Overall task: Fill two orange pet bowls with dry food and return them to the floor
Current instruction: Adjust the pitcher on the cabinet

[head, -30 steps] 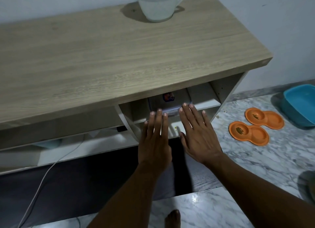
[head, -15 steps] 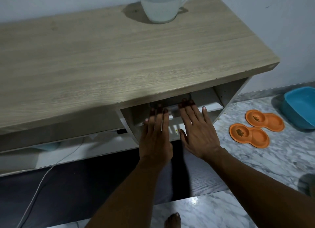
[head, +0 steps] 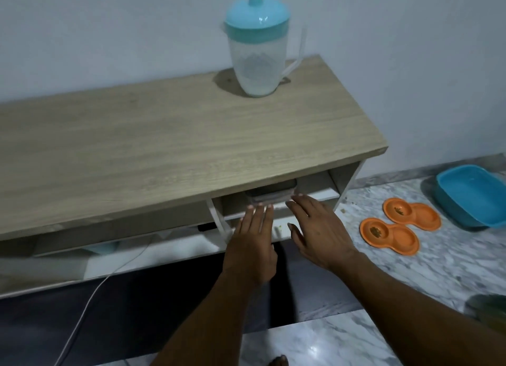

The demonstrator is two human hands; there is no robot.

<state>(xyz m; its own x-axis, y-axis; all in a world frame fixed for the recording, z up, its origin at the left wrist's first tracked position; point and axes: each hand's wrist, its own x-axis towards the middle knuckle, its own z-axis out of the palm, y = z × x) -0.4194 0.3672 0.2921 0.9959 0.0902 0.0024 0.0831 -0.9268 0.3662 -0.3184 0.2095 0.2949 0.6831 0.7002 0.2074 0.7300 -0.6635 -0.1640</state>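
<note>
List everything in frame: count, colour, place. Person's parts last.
pitcher: 1, translucent white with teal lid, back right of the tabletop
table: 1, light wood top, white shelves below, against the wall
container: 1, clear, contents unclear, in the right cubby under the top
cable: 1, white, hanging from the lower shelf
double pet bowls: 2, orange, on the marble floor right of the table, a little food in each
tub: 1, blue, on the floor by the wall
left hand: open, at the cubby
right hand: open, at the cubby
foot: 1, bottom edge
</note>
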